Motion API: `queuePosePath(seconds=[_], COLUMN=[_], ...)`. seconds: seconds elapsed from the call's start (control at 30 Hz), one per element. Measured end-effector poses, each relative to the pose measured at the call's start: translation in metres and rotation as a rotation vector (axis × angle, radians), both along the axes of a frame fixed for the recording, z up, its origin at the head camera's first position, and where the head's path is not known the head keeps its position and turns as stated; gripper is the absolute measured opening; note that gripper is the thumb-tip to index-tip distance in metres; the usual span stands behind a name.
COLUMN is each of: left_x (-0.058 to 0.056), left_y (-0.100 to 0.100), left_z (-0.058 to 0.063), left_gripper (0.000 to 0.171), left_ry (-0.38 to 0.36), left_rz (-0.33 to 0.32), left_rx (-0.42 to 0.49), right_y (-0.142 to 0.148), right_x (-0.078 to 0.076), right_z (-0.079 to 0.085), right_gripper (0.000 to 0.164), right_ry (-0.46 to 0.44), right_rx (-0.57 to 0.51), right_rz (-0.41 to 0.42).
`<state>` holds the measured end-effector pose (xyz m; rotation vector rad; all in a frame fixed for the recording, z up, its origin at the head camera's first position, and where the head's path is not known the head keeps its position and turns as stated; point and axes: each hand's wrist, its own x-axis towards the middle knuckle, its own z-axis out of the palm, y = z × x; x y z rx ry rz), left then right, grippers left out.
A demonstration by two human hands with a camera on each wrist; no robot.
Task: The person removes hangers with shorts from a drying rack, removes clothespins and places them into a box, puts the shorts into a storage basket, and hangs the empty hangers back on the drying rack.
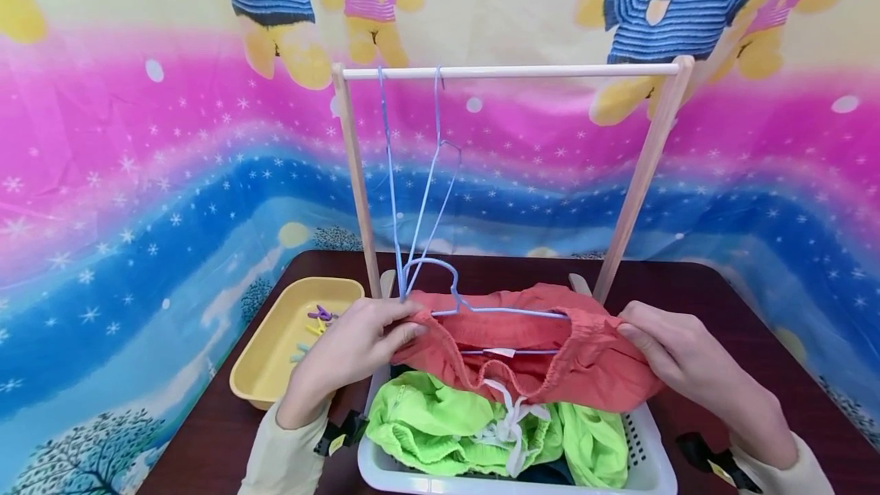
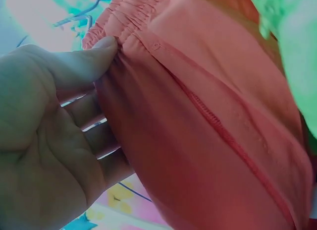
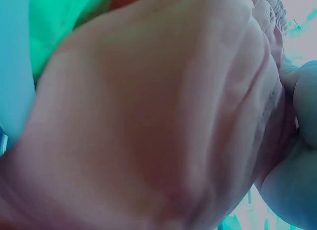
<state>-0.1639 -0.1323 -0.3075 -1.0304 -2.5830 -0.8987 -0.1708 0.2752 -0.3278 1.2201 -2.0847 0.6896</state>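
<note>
Red shorts (image 1: 605, 369) with a gathered elastic waist and white drawstring are stretched between both hands, above a white basket (image 1: 440, 483). A light-blue wire hanger (image 1: 512, 312) sits in the waist opening, its hook sticking up on the left. My left hand (image 1: 354, 342) pinches the left end of the waistband; in the left wrist view its thumb presses the red cloth (image 2: 178, 126). On the opposite end, my right hand (image 1: 694, 361) pinches the waist between thumb and fingers. The right wrist view is mostly filled by the cloth (image 3: 138, 116), hiding the fingertips.
Bright green clothes (image 1: 440, 426) lie in the basket beneath the shorts. Behind stands a wooden rack (image 1: 516, 71), with blue hangers (image 1: 390, 143) on its left part. A yellow tub (image 1: 264, 361) with small clothespins (image 1: 319, 315) sits left on the dark table (image 1: 687, 289).
</note>
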Motion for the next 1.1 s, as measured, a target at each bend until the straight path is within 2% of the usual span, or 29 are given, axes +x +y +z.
queuePosePath(seconds=[0.27, 0.53, 0.7, 0.77, 0.97, 1.1], left_x=[0.007, 0.006, 0.006, 0.005, 0.004, 0.004], left_y=[0.004, -0.001, -0.011, -0.015, -0.023, -0.028], left_z=[0.001, 0.001, 0.001, 0.001, 0.002, 0.004], left_gripper=[0.01, 0.011, 0.015, 0.017, 0.018, 0.019], left_ry=[0.094, 0.101, 0.138, 0.144, 0.125, 0.138], left_rz=[-0.097, -0.129, -0.128, -0.118, -0.088, -0.065], left_rx=[-0.01, -0.006, 0.006, 0.011, 0.034, 0.056], right_y=[-0.005, 0.0, 0.01, 0.015, 0.034, 0.045], right_x=[-0.001, 0.0, 0.001, 0.001, 0.004, 0.005], right_z=[-0.003, 0.001, 0.007, 0.009, 0.012, 0.014], right_gripper=[0.017, 0.009, 0.014, 0.017, 0.03, 0.011], right_ry=[-0.039, 0.004, 0.027, 0.038, 0.05, 0.041], right_rx=[0.02, 0.008, -0.023, -0.025, 0.026, 0.047], right_rz=[0.021, 0.01, 0.012, -0.009, -0.166, -0.227])
